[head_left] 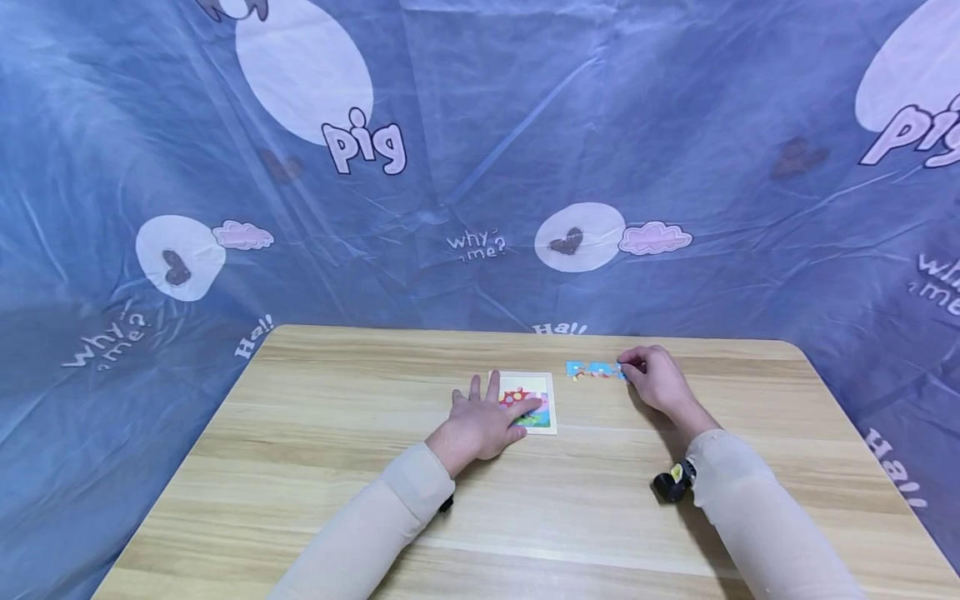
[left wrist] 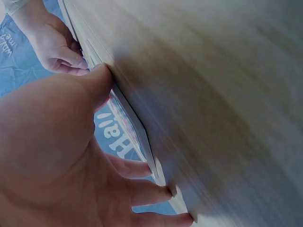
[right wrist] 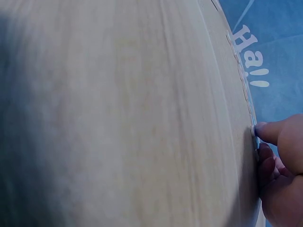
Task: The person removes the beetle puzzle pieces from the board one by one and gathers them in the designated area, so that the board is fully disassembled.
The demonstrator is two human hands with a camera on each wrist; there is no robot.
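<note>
My left hand [head_left: 478, 423] lies spread on the table at the left side of a small white-framed puzzle board [head_left: 551, 385]. Its fingers are straight, and one reaches across the board's colourful picture of red, green and pink. To the board's right, light-blue puzzle pieces [head_left: 600, 368] form a short row on the table. At the row's right end my right hand [head_left: 660, 385] pinches a blue puzzle piece [head_left: 621, 372] between thumb and curled fingers. Most of that piece is hidden by the fingertips. In the left wrist view the board's thick edge [left wrist: 137, 123] shows beside the thumb.
The wood-grain table [head_left: 540, 508] ends at a rounded back edge. Behind and around it hangs a blue printed cloth [head_left: 480, 167] with white ovals and lettering. A black wrist device [head_left: 671, 483] sits at the right cuff.
</note>
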